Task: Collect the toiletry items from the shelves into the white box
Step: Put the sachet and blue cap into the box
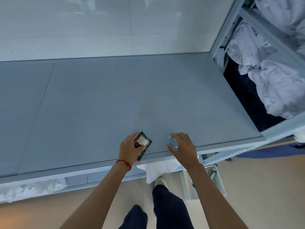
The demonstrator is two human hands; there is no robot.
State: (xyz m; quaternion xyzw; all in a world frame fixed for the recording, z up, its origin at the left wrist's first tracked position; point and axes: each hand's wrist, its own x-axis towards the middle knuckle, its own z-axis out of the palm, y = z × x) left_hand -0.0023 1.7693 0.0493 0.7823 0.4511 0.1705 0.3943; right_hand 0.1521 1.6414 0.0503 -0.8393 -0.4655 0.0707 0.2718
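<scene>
Near the front edge of the grey shelf top (pixel 115 100), my left hand (pixel 129 148) grips a flat dark green packet with a pale label (pixel 144 143); the packet's lower end reaches the shelf edge. My right hand (pixel 183 146) is curled around a small clear bluish round item (pixel 173 141) that rests on the shelf just to the right. On the floor below the shelf edge stands the white box (pixel 220 180), partly hidden by my right forearm, with a green bottle (pixel 212 173) inside it.
Crumpled white linen (pixel 272 76) fills the metal rack at the right. White cloth (pixel 156 171) hangs below the shelf front, and more white material (pixel 33 189) lies under the left part. My legs and one white shoe (pixel 160 180) stand on the beige floor.
</scene>
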